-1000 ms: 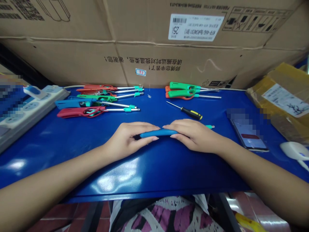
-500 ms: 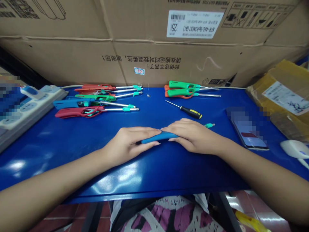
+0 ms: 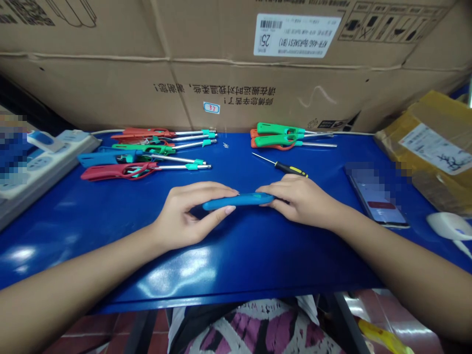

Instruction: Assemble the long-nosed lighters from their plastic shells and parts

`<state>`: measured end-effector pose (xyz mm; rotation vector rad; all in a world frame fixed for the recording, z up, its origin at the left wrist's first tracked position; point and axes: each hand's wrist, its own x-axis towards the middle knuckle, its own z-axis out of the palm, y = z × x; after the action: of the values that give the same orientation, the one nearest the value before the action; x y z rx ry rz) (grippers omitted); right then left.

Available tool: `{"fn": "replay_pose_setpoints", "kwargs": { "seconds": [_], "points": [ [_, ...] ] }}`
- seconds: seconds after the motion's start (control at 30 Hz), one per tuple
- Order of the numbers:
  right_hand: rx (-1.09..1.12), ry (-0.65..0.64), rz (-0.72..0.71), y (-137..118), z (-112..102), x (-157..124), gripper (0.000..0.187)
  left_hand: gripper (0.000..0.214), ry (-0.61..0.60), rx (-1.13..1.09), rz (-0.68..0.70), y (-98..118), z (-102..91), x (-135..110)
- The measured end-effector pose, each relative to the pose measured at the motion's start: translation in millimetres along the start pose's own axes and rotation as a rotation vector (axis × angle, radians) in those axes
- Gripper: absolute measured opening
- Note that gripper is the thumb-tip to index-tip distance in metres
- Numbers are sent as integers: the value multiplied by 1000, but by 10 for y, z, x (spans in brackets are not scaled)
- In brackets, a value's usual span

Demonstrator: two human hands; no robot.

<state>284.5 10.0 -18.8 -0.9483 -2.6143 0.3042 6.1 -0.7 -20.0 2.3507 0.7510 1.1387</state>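
Note:
Both my hands hold one blue long-nosed lighter point(image 3: 239, 200) just above the blue table point(image 3: 236, 255), lying crosswise. My left hand point(image 3: 188, 211) pinches its left end between thumb and fingers. My right hand point(image 3: 300, 199) is wrapped round its right end and hides the metal nozzle. A black and yellow screwdriver point(image 3: 285, 167) lies just behind my right hand.
A pile of red, blue and green lighters point(image 3: 143, 150) lies at the back left, and a smaller green and orange pile point(image 3: 287, 136) at the back right. A power strip point(image 3: 40, 160) sits far left, a phone point(image 3: 379, 201) and a yellow parcel point(image 3: 431, 147) on the right. Cardboard boxes point(image 3: 236, 64) wall the back.
The blue lighter has been lifted a little and shifted; my right hand now covers the green nozzle tip that showed before. My left fingers have opened into a looser pinch.

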Motion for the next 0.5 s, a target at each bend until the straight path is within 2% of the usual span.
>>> {"fn": "replay_pose_setpoints", "kwargs": {
  "seconds": [0.2, 0.33, 0.5],
  "points": [
    [-30, -42, -6, -28, 6, 4, 20, 27, -102, 1, 71, -37, 39, 4],
    [-25, -47, 3, -18, 3, 11, 21, 26, -100, -6, 57, -67, 15, 20],
    [-57, -6, -88, 0, 5, -9, 21, 27, -115, -5, 56, -61, -26, 7]
  ]
}}
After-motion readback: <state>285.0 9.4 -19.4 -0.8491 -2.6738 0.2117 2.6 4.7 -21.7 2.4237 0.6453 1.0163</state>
